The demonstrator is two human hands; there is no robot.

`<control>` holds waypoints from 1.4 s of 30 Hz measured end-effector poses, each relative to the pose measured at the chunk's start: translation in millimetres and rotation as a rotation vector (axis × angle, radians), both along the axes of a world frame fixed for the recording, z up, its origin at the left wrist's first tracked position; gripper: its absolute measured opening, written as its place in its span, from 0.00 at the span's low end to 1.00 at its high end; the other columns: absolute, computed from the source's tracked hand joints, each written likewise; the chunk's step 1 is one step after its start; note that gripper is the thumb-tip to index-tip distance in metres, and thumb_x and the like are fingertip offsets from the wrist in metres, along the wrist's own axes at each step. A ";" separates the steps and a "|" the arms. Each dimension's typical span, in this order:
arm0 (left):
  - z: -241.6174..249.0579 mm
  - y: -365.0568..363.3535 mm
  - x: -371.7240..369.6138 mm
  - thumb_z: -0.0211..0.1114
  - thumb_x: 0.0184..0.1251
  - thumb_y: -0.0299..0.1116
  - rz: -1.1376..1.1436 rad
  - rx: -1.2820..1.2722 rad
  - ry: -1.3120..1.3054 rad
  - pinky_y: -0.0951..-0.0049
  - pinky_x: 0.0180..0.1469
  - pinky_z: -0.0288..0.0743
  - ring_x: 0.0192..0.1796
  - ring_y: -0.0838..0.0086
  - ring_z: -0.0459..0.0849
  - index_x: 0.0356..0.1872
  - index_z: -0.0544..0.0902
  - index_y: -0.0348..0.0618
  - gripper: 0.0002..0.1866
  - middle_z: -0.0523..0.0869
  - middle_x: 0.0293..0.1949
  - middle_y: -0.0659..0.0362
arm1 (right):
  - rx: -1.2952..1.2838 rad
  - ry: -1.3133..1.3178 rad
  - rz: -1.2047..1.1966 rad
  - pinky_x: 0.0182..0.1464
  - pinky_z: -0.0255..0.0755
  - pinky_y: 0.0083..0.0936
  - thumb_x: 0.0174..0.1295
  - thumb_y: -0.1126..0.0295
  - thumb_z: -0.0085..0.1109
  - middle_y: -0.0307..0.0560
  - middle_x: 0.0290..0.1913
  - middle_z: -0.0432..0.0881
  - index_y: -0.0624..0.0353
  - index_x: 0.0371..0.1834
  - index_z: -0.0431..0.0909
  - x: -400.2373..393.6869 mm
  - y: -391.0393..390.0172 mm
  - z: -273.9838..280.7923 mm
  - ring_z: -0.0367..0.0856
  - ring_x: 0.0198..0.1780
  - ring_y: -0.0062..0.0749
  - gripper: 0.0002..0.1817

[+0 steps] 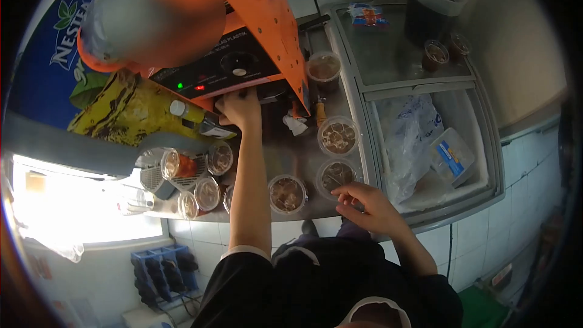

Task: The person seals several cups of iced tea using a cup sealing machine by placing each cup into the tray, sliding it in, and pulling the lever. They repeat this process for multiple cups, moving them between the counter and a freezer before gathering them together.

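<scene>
My left hand reaches under the front panel of an orange cup sealing machine; its fingers are partly hidden there, and what they touch I cannot tell. Fingers slightly bent and apart, my right hand hovers with its fingertips at the rim of a clear plastic cup of brown drink. Left of that cup sits an iced drink cup; behind it stands another iced cup. One more filled cup is beside the machine. Green and red lights glow on its panel.
Several filled cups, including a reddish one, cluster on the left by a drip tray. At right, an opened chest freezer holds a plastic bag and a container. A bucket of dark liquid stands behind.
</scene>
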State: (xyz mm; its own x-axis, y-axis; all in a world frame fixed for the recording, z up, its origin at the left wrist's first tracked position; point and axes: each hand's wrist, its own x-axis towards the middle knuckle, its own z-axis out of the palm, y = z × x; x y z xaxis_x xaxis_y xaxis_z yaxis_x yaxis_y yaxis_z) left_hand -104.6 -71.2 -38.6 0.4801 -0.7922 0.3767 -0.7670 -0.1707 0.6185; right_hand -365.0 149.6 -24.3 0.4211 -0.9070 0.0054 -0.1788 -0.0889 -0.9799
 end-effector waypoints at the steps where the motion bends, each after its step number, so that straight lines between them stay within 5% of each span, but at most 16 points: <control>1: -0.1 -1.4 -0.2 0.68 0.55 0.47 0.011 0.014 0.006 0.51 0.56 0.49 0.56 0.58 0.65 0.36 0.86 0.44 0.17 0.83 0.47 0.60 | 0.012 -0.021 0.005 0.39 0.74 0.28 0.61 0.62 0.62 0.47 0.36 0.80 0.61 0.50 0.77 -0.1 0.3 -2.0 0.80 0.37 0.31 0.18; 6: -24.8 -7.8 -8.6 0.66 0.57 0.44 0.104 -0.290 -0.141 0.52 0.57 0.53 0.57 0.56 0.64 0.40 0.87 0.46 0.16 0.80 0.53 0.58 | 0.050 -0.053 0.028 0.41 0.72 0.25 0.61 0.63 0.62 0.45 0.36 0.81 0.61 0.50 0.77 -7.6 -7.1 -4.3 0.80 0.37 0.29 0.17; 12: -21.3 -4.5 -1.7 0.65 0.58 0.41 0.099 -0.215 -0.165 0.51 0.57 0.54 0.59 0.55 0.63 0.45 0.85 0.46 0.16 0.76 0.60 0.57 | 0.027 -0.032 0.056 0.41 0.71 0.21 0.61 0.68 0.60 0.43 0.37 0.82 0.61 0.50 0.78 -11.0 -20.1 1.0 0.80 0.38 0.24 0.15; 18: -8.6 -2.1 -12.8 0.64 0.57 0.42 0.175 -0.281 -0.025 0.49 0.54 0.54 0.57 0.58 0.66 0.42 0.85 0.46 0.15 0.81 0.51 0.56 | 0.002 -0.019 0.069 0.43 0.72 0.19 0.61 0.70 0.60 0.43 0.38 0.83 0.63 0.50 0.78 -11.3 -28.5 12.9 0.80 0.38 0.23 0.15; 24: 1.2 23.8 8.2 0.66 0.55 0.42 0.257 -0.130 0.175 0.47 0.55 0.54 0.57 0.58 0.67 0.36 0.83 0.45 0.13 0.80 0.45 0.57 | -0.380 0.002 -0.162 0.37 0.70 0.16 0.61 0.68 0.60 0.37 0.32 0.81 0.62 0.42 0.81 -36.4 -106.9 113.9 0.75 0.31 0.15 0.11; 29: -1.2 25.4 12.1 0.68 0.53 0.46 0.172 -0.302 0.039 0.47 0.55 0.53 0.59 0.55 0.64 0.43 0.81 0.43 0.21 0.76 0.50 0.53 | -0.731 0.015 -0.260 0.34 0.64 0.13 0.63 0.62 0.58 0.32 0.29 0.76 0.60 0.41 0.82 0.1 -229.1 203.7 0.72 0.32 0.13 0.13; 31: -1.0 19.3 10.0 0.71 0.49 0.47 0.164 -0.234 0.035 0.48 0.56 0.51 0.59 0.53 0.63 0.43 0.80 0.43 0.24 0.73 0.52 0.52 | -0.751 -0.062 -0.235 0.43 0.71 0.23 0.68 0.60 0.49 0.41 0.35 0.80 0.60 0.46 0.80 19.4 -276.9 221.4 0.77 0.37 0.24 0.17; 34: 6.6 17.3 -4.3 0.73 0.46 0.48 0.209 -0.241 0.006 0.49 0.56 0.51 0.58 0.54 0.62 0.43 0.80 0.44 0.25 0.72 0.51 0.53 | -0.529 -0.354 -0.304 0.45 0.72 0.29 0.62 0.64 0.54 0.43 0.42 0.78 0.60 0.48 0.77 35.7 -318.6 243.0 0.77 0.41 0.29 0.15; 40: 2.5 10.3 3.8 0.66 0.52 0.41 0.270 -0.280 -0.055 0.54 0.49 0.55 0.53 0.59 0.67 0.28 0.83 0.43 0.12 0.76 0.43 0.60 | -0.955 -0.219 -0.648 0.50 0.73 0.32 0.61 0.65 0.55 0.49 0.52 0.76 0.58 0.61 0.69 50.7 -409.6 275.1 0.75 0.49 0.36 0.24; 42: -3.6 13.4 13.1 0.64 0.53 0.41 0.261 -0.287 -0.054 0.55 0.47 0.56 0.51 0.60 0.70 0.23 0.84 0.42 0.12 0.78 0.40 0.60 | -0.951 -0.290 -0.431 0.51 0.73 0.37 0.58 0.63 0.58 0.54 0.56 0.72 0.58 0.64 0.64 48.4 -450.3 290.6 0.74 0.51 0.40 0.30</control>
